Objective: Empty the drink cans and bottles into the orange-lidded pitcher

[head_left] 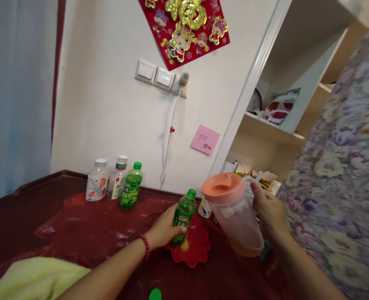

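My left hand, with a red bead bracelet at the wrist, is wrapped round a green drink bottle with its green cap on. The bottle is nearly upright in front of a red scalloped dish; whether its base touches the dish cannot be told. My right hand grips the handle of a clear plastic pitcher. An orange lid covers the pitcher, which is tilted. A small white patterned cup stands behind, between bottle and pitcher.
Against the wall stand a white-capped jar, a white-capped bottle and another green bottle. A yellow cloth lies front left, a green cap at the bottom edge. Shelves and a floral curtain flank the right.
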`<state>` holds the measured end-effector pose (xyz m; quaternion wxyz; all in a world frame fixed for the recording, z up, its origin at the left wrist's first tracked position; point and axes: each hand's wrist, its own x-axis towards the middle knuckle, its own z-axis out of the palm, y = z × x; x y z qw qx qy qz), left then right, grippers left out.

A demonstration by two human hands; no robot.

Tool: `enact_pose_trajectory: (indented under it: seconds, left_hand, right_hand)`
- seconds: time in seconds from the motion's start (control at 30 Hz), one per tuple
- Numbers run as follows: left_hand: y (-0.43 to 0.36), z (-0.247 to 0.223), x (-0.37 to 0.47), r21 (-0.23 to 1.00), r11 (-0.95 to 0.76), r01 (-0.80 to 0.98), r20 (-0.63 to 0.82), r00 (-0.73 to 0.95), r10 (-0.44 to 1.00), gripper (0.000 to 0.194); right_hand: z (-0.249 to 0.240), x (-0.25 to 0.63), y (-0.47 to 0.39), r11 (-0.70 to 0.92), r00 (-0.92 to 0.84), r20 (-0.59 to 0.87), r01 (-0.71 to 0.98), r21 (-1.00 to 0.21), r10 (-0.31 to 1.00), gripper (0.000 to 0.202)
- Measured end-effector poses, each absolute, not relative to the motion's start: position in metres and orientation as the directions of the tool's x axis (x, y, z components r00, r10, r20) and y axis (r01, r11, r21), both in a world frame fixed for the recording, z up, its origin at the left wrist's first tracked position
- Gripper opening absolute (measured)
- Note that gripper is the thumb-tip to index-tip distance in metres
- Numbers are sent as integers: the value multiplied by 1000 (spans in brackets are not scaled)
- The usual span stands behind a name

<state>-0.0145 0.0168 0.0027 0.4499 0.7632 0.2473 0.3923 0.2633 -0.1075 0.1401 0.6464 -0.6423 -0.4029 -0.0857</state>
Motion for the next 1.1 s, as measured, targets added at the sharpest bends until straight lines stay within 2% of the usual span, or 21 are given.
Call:
enact_pose_trajectory:
  seconds: [0.2,0.77,1.1]
  left_hand:
    - [16,5,-15,881,-473,20,379,569,730,76]
    - [15,7,-16,869,-487,81,351,591,726,75]
    - [16,4,-14,859,-505,90,366,582,727,73]
  right_hand:
    - [153,260,-95,112,631,645,672,-732,432,84]
    - [187,254,-86,72,443,798,856,-512,410,86]
    - [199,257,-83,41,409,795,879,-475,449,84]
